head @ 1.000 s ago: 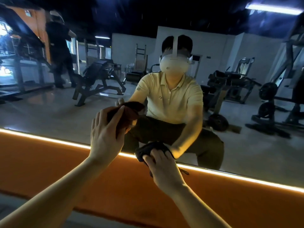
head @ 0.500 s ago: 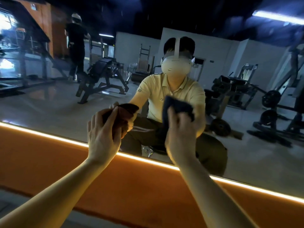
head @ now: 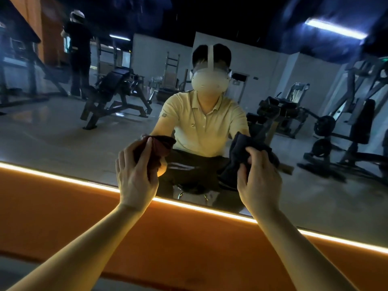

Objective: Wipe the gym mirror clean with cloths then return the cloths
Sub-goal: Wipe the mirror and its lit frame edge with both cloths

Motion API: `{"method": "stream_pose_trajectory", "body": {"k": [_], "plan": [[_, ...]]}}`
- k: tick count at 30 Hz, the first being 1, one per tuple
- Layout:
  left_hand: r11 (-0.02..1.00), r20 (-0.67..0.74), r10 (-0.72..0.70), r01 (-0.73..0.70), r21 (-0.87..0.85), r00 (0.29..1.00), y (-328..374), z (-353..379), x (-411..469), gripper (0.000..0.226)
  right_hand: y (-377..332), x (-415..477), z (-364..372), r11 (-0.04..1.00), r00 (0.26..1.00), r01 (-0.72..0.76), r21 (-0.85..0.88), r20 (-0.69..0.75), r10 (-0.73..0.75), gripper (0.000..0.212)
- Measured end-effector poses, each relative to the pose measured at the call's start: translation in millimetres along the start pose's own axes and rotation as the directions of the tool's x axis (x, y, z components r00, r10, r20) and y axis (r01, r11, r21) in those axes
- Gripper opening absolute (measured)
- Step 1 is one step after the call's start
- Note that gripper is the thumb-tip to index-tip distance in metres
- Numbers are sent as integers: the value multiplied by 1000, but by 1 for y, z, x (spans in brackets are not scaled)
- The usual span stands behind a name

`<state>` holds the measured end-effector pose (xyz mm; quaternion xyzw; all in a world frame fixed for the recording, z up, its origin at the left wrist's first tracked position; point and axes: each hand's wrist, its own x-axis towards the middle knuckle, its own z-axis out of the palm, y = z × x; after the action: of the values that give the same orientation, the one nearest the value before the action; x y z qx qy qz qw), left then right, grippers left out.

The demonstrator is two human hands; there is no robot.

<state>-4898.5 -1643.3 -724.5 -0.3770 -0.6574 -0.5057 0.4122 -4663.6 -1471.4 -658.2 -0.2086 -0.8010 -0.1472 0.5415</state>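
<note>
We note mirror [head: 52, 141] on wall, light strip [head: 52, 175] along lower edge, orange panel [head: 189, 238] beneath. Against glass we see dark red cloth [head: 160, 147] left, dark cloth [head: 240, 153] right, apart.

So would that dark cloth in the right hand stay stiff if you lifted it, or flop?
Probably floppy: the dark cloth bunches in soft folds where the right hand grips it, and its lower part seems to hang. Likely light, since fingers alone hold it against the mirror.
</note>
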Motion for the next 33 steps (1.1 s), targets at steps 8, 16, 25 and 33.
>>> {"method": "stream_pose_trajectory", "body": {"k": [8,16,25,33], "plan": [[988,100,85,-97,119,991,-7,-17,2,63,-59,-40,32,983,965,22,183,253,-69,22],[954,273,169,-227,198,947,8,-59,32,52,-52,-30,27,990,952,-37,136,305,-6,15],[982,184,-89,55,181,979,-38,-102,39,41,-122,-28,53,967,938,-208,148,309,155,16],[992,230,-102,82,92,968,-69,-99,52,44,-206,-32,100,968,860,108,228,467,-206,17]]}}
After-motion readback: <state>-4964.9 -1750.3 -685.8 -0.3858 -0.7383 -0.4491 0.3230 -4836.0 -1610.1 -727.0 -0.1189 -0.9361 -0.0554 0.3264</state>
